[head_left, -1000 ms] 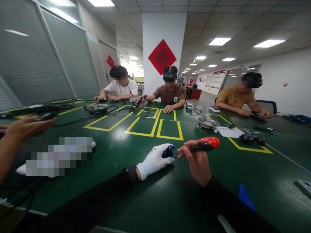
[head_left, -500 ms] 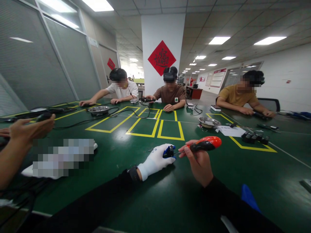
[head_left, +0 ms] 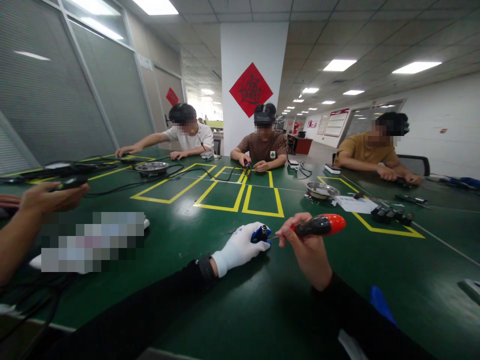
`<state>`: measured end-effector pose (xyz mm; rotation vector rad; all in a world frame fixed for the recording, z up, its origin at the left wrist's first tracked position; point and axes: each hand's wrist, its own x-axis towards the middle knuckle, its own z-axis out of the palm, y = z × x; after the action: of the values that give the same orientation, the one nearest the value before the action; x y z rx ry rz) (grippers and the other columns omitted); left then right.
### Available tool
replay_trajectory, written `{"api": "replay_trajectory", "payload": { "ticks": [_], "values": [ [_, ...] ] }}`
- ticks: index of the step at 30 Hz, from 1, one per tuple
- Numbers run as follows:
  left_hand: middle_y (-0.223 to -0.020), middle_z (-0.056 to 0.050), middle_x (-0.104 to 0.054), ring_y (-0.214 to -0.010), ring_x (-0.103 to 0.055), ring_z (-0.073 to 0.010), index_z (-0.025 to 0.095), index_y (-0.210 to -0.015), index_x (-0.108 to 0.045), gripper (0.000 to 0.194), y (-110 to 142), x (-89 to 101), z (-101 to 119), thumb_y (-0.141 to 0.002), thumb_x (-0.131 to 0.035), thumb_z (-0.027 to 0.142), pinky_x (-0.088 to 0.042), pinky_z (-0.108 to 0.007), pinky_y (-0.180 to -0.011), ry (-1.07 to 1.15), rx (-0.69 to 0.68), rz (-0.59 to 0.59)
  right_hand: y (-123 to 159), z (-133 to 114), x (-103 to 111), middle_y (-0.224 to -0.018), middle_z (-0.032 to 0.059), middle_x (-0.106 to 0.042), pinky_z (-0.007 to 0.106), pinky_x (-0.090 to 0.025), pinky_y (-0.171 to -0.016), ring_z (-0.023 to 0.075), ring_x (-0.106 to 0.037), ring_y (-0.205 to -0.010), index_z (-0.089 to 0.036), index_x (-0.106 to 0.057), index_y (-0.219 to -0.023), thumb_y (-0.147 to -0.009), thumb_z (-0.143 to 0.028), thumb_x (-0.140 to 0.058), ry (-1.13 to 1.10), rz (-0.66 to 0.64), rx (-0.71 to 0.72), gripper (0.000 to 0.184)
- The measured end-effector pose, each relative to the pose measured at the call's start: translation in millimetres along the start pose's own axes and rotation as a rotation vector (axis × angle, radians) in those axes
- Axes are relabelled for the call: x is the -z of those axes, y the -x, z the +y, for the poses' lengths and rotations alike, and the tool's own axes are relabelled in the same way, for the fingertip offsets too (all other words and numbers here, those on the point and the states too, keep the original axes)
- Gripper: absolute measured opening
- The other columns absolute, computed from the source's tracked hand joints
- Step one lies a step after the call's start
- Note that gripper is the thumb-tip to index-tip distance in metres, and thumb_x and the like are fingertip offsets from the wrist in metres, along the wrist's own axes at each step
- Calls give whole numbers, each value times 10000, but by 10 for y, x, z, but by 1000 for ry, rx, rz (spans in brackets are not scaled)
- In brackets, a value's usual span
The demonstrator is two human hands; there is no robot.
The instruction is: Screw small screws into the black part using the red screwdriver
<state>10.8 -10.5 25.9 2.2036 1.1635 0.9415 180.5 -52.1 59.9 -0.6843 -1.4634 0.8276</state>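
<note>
Two hands are seen low in the middle of the frame, resting on the green tabletop (head_left: 210, 310). The left hand (head_left: 238, 247), covered by a white knit glove, is closed around a small blue part with a metal cylinder (head_left: 261, 233). The bare right hand (head_left: 309, 247) is curled shut on a screwdriver (head_left: 318, 225) with a glossy red-and-black rounded handle; its thin shaft is pointed leftward at the part.
</note>
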Motion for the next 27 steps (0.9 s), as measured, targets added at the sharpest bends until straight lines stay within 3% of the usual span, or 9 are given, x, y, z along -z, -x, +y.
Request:
{"api": "replay_trajectory", "payload": {
  "ticks": [4,7,10,14,16,18,21,24,27],
  "values": [
    [-904,-18,-645,-839,-584,-196,201,-923,-614,231,4,9,20,-733,-618,333,-457,-290,-771,-23,13,3,24,-4,-14,-757,-50,-564,393,-513,-810,129,-580,-617,-291,-441,-1134,-858,-243,-542,-47,-11,-48,298],
    [-900,-17,-645,-833,-583,-197,204,-924,-612,231,2,16,31,-741,-611,346,-457,-291,-767,-29,13,-3,40,-15,-14,-920,17,-619,443,-453,-929,186,-637,-858,-262,-501,-1067,-863,-249,-528,100,0,29,206],
    [-885,-15,-643,-817,-582,-196,207,-923,-612,233,-3,12,22,-742,-614,354,-459,-292,-763,-35,14,4,34,-28,-11,-915,33,-651,458,-432,-948,222,-626,-981,-246,-494,-934,-834,-237,-592,179,24,104,140],
    [-881,-9,-644,-804,-583,-183,207,-919,-612,213,-6,-4,1,-754,-607,342,-461,-283,-756,-25,-9,14,22,-26,-4,-756,-23,-641,332,-515,-669,148,-628,-637,-241,-391,-779,-818,-240,-631,-6,-60,6,243],
    [-875,-8,-643,-796,-582,-180,206,-922,-613,215,-6,-9,-7,-753,-609,338,-462,-280,-749,-28,-13,15,28,-10,-1,-666,-63,-574,240,-441,-497,105,-542,-508,-242,-388,-790,-821,-245,-626,-94,-87,-61,239],
    [-874,-10,-641,-798,-580,-181,205,-923,-612,222,-5,-10,-12,-748,-617,342,-462,-282,-746,-37,-14,20,40,8,1,-663,-67,-530,218,-399,-461,101,-512,-515,-250,-433,-870,-823,-240,-608,-132,-73,-76,182],
    [-878,-12,-638,-801,-579,-184,205,-918,-611,225,-3,-8,-15,-745,-624,348,-462,-287,-750,-49,-17,16,49,13,9,-827,-14,-570,308,-493,-636,139,-570,-666,-267,-488,-1057,-841,-237,-550,-64,-39,-26,227],
    [-892,-18,-639,-819,-582,-193,204,-932,-612,236,-4,1,-14,-740,-628,340,-464,-295,-760,-53,-5,13,42,-4,22,-1024,50,-592,420,-430,-931,225,-568,-1039,-243,-584,-968,-834,-235,-574,191,-9,99,134],
    [-925,-27,-645,-852,-589,-201,203,-964,-611,246,-9,16,-21,-752,-613,328,-466,-303,-779,-41,4,21,51,-4,9,-1060,58,-625,425,-444,-924,232,-584,-1054,-234,-557,-845,-799,-219,-644,164,-74,107,100]
  ]
}}
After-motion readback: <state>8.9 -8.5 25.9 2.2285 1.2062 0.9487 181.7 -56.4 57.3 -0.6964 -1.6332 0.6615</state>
